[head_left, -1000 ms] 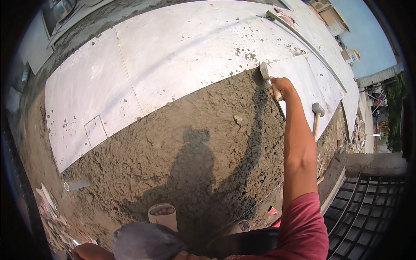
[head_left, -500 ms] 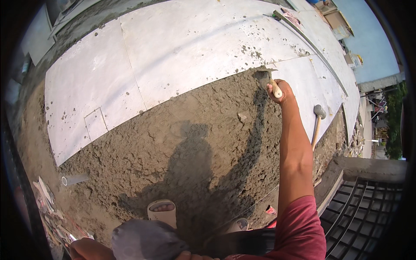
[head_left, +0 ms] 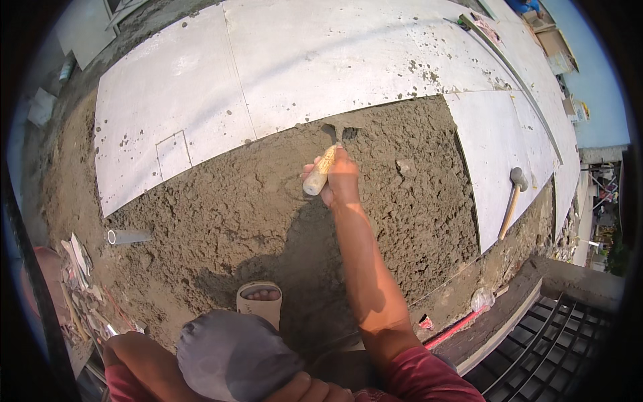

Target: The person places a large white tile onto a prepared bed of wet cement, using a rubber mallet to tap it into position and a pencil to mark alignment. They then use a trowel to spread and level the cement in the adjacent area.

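My right hand [head_left: 343, 177] is closed round the pale wooden handle of a trowel [head_left: 321, 169], arm stretched forward. Its mortar-smeared blade touches the wet grey mortar bed [head_left: 415, 201], close to the edge of a large white board [head_left: 301, 60]. My left hand [head_left: 311, 389] shows only as curled fingers pressed together at the lower edge, beside my bent knee [head_left: 234, 352] in grey cloth. Whether anything is inside those fingers is hidden.
A mallet [head_left: 514, 194] lies on the right white board [head_left: 492, 144]. A pipe stub [head_left: 128, 236] sticks out at the left of the mortar. Near right are a red bar [head_left: 459, 326] and a dark metal grille [head_left: 536, 355]; a long straightedge [head_left: 512, 80] lies far right.
My right hand has swept the trowel leftward and slightly nearer along the white board's edge. The view has shifted left, so the boards and mallet sit further right.
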The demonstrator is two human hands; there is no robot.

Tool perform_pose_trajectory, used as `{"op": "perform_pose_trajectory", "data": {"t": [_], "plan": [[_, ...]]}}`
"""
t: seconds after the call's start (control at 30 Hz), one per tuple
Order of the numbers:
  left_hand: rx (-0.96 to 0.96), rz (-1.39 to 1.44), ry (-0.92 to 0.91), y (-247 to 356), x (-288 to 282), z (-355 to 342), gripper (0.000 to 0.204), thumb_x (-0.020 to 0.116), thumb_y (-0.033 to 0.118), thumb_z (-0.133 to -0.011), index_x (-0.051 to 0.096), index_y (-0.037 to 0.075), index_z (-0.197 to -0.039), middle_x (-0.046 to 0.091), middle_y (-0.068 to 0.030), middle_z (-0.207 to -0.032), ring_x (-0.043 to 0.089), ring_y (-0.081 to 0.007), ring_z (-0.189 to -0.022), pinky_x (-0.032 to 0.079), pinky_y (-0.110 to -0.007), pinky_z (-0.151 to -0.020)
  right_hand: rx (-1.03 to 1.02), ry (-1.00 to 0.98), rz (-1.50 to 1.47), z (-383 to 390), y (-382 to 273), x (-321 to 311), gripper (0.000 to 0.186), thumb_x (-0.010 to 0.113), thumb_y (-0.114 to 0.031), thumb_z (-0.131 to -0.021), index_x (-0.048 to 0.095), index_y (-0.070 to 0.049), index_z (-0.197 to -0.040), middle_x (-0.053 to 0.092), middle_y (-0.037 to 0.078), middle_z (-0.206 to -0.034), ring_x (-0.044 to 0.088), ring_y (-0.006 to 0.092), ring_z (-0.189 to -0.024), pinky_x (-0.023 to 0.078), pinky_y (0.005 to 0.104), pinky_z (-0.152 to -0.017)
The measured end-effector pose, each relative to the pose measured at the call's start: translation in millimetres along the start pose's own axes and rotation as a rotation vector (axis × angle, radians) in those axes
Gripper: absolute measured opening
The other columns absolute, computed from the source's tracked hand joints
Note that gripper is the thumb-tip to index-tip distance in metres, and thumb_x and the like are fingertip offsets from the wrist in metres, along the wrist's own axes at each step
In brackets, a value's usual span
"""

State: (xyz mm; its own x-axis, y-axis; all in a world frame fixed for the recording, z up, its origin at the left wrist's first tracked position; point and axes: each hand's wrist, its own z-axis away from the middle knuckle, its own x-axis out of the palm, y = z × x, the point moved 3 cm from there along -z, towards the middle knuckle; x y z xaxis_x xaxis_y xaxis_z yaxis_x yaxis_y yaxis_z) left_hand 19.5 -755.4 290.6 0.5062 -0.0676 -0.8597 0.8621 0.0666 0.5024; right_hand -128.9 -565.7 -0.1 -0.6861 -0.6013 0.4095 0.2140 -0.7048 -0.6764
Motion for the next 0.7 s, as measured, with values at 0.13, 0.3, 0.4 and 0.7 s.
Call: {"op": "perform_pose_trajectory", "data": {"t": [0.13, 0.3, 0.4, 0.7], "plan": [[0.019, -0.075, 0.002, 8.0, -1.8, -1.0, 0.007, 0.052, 0.018, -0.083, 0.049, 0.012, -0.083, 0.047, -0.0028, -0.079, 0.05, -0.0146, -0.076, 0.04, -0.025, -0.071, 0.17, -0.105, -0.008, 41.8, 60.9, 35.6, 0.036, 0.037, -0.032, -0.103, 0.043, 0.002, -0.109, 0.053, 0.013, -0.079, 0.061, 0.0264, -0.057, 0.055, 0.0448, -0.048], [-0.017, 0.104, -0.038, 9.3, 0.1, -0.6, 0.013, 0.052, 0.02, -0.083, 0.054, 0.009, -0.089, 0.048, -0.0034, -0.079, 0.05, -0.017, -0.077, 0.041, -0.029, -0.072, 0.081, -0.17, 0.294, 64.9, 57.1, 18.2, 0.033, 0.049, -0.033, -0.099, 0.043, -0.001, -0.107, 0.054, 0.011, -0.079, 0.059, 0.0203, -0.053, 0.051, 0.037, -0.042], [-0.056, 0.006, 0.081, 15.1, 15.5, 6.5, 0.02, 0.053, 0.021, -0.084, 0.057, 0.006, -0.096, 0.049, -0.0044, -0.08, 0.05, -0.0188, -0.076, 0.04, -0.032, -0.072, -0.139, -0.154, 0.59, 52.4, -2.0, -28.8, 0.033, 0.053, -0.03, -0.098, 0.044, -0.001, -0.111, 0.054, 0.009, -0.078, 0.057, 0.016, -0.05, 0.048, 0.0319, -0.04], [-0.029, -0.004, 0.088, 12.0, 23.4, 6.2, 0.023, 0.053, 0.021, -0.084, 0.058, 0.005, -0.1, 0.049, -0.0051, -0.08, 0.049, -0.0196, -0.076, 0.04, -0.034, -0.072, -0.258, 0.465, 0.587, -65.3, -224.7, -203.8, 0.035, 0.044, -0.028, -0.102, 0.051, 0.005, -0.109, 0.058, 0.013, -0.068, 0.057, 0.0226, -0.048, 0.048, 0.0371, -0.039]]}}
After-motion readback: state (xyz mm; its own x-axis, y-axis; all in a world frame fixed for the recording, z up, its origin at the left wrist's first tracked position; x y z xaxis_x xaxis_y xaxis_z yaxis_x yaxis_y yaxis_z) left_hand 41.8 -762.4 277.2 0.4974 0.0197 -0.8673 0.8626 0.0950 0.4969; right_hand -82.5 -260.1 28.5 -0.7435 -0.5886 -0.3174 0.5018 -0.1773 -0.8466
